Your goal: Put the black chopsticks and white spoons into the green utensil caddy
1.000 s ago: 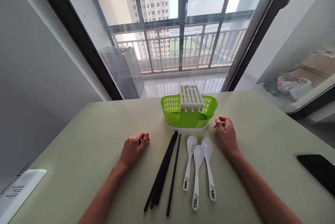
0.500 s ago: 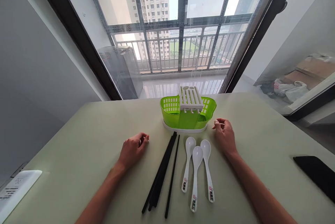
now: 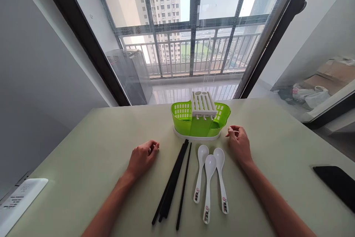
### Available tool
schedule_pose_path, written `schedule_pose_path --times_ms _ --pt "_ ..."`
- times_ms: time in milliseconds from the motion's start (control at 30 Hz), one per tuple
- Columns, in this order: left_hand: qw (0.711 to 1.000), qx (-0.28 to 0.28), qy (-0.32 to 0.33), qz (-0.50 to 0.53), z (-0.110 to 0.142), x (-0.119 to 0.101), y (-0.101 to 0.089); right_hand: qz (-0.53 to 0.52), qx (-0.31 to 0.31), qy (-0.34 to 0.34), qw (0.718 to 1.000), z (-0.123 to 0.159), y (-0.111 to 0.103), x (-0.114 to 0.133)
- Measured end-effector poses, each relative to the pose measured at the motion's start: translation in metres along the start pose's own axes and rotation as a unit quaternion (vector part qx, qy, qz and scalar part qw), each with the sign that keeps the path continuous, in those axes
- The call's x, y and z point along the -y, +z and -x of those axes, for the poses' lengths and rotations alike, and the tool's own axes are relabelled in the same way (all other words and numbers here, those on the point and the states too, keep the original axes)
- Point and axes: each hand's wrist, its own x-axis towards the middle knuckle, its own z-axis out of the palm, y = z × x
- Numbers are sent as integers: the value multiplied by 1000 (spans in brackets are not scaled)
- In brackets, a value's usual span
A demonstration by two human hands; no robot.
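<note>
My left hand (image 3: pixel 144 157) rests on the table with its fingers loosely curled and nothing visible in them. To its right lie a bunch of black chopsticks (image 3: pixel 172 185) and a single black chopstick (image 3: pixel 184 187) set slightly apart. Three white spoons (image 3: pixel 210 163) lie beside these, bowls pointing away from me and printed handles toward me. My right hand (image 3: pixel 239 142), also curled and without a visible object, rests near the right end of a green cutlery holder (image 3: pixel 201 128). The holder has a white slotted top (image 3: pixel 204 104) with small hooks, and a white base.
The pale green table (image 3: pixel 111 129) reaches to a glass door in front. A black flat object (image 3: pixel 337 187) lies at the right edge, and a white printed object (image 3: pixel 23 196) at the left. Behind the glass is a balcony with a railing (image 3: pixel 172 57).
The view has shifted very slightly, so everything appears a little farther right. Neither hand has moved visibly on the table, and the chopsticks, spoons and holder stay in place.
</note>
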Motion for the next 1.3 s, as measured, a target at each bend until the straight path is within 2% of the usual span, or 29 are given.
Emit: schedule_pose_path --times_ms 733,1300 --pt "1000 5 -12 -5 0 -3 1 9 23 10 1000 0 0 -6" --pt "1000 1 -12 -7 0 -3 0 17 20 17 1000 3 -1 1"
